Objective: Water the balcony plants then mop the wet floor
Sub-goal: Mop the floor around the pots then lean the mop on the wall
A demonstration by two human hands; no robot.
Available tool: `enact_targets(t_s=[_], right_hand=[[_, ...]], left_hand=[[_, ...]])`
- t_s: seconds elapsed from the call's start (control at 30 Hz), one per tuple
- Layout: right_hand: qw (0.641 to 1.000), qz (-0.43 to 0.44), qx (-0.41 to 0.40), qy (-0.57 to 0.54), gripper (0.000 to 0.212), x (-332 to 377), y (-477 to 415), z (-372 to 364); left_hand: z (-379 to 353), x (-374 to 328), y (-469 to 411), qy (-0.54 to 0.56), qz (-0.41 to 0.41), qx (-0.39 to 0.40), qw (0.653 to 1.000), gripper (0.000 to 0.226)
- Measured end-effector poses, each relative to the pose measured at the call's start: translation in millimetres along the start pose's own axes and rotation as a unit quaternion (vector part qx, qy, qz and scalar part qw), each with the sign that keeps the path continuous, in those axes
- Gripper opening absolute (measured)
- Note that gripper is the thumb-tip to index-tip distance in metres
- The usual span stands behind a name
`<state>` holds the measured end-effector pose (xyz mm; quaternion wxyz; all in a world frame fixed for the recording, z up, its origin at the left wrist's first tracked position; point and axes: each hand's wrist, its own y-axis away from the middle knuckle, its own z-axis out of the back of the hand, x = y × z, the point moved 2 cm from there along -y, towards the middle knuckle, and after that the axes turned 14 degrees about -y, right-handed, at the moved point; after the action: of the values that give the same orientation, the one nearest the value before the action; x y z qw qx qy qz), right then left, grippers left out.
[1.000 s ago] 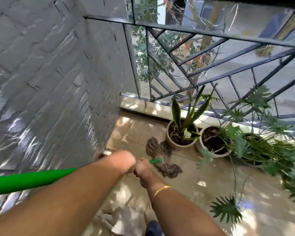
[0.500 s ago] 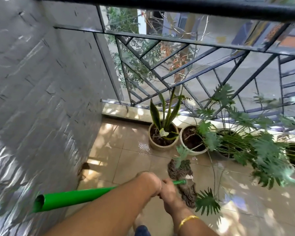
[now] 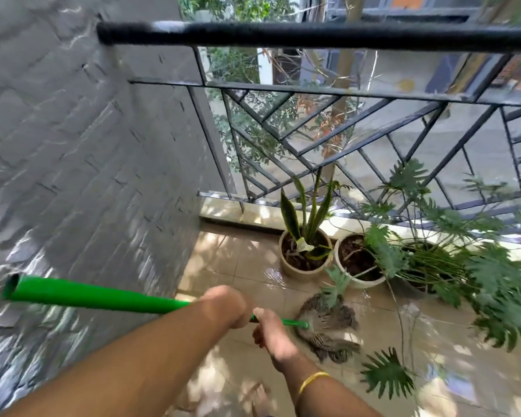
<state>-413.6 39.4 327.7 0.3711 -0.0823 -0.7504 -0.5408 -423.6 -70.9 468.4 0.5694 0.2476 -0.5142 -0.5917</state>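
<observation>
You are working the mop [image 3: 328, 329] rightward: within the last second its head has left the wall side and is now lying in front of the two pots [image 3: 304, 257], just beside the wet patch [image 3: 272, 275]. Your left hand [image 3: 223, 305] and right hand [image 3: 268, 329] are both closing round the green handle [image 3: 88, 294] (fingers hidden). Watering is looking finished; mopping is progressing.

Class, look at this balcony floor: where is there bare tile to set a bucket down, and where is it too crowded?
Bare tile lies between the grey wall and the snake plant pot, up to the railing kerb. To the right it is crowded: the second pot, sprawling leaves and the mop head fill the floor, and the tile there looks wet.
</observation>
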Motion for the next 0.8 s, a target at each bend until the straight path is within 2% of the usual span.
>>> enact_targets(t_s=[0.07, 0.17, 0.27, 0.37, 0.47, 0.57, 0.67, 0.8], right_hand=[[0.999, 0.002, 0.037, 0.025, 0.019, 9.2, -2.5, -18.0], [0.987, 0.061, 0.082, 0.124, 0.039, 24.9, -5.4, -47.4], [0.939, 0.134, 0.077, 0.306, 0.035, 48.0, -5.0, -64.7], [0.882, 0.249, 0.090, 0.389, 0.024, 88.4, 15.7, -79.9], [0.851, 0.308, 0.101, 0.413, 0.031, 128.7, 45.0, -93.6], [0.821, 0.356, 0.122, 0.429, 0.029, 170.1, 76.1, -115.9], [0.772, 0.423, 0.133, 0.455, 0.050, 207.8, 103.7, -148.6], [0.766, 0.456, 0.112, 0.438, 0.058, 250.0, 120.7, -191.6]], left_hand=[[-1.9, 19.7, 11.2, 0.034, 0.024, -0.006, 0.999, 0.035], [-2.1, 54.6, 41.2, 0.045, 0.079, -0.023, 0.996, 0.033], [18.4, 80.5, 71.3, 0.048, 0.114, -0.050, 0.991, 0.034], [39.9, 107.9, 107.0, 0.045, 0.141, -0.045, 0.988, 0.036], [57.0, 128.8, 150.1, 0.031, 0.177, -0.085, 0.980, 0.038], [68.8, 140.9, 190.9, -0.027, 0.226, -0.137, 0.964, 0.035], [71.3, 156.8, 240.3, -0.111, 0.292, -0.171, 0.934, 0.031], [58.8, 186.0, 292.9, -0.166, 0.372, -0.209, 0.889, 0.027]])
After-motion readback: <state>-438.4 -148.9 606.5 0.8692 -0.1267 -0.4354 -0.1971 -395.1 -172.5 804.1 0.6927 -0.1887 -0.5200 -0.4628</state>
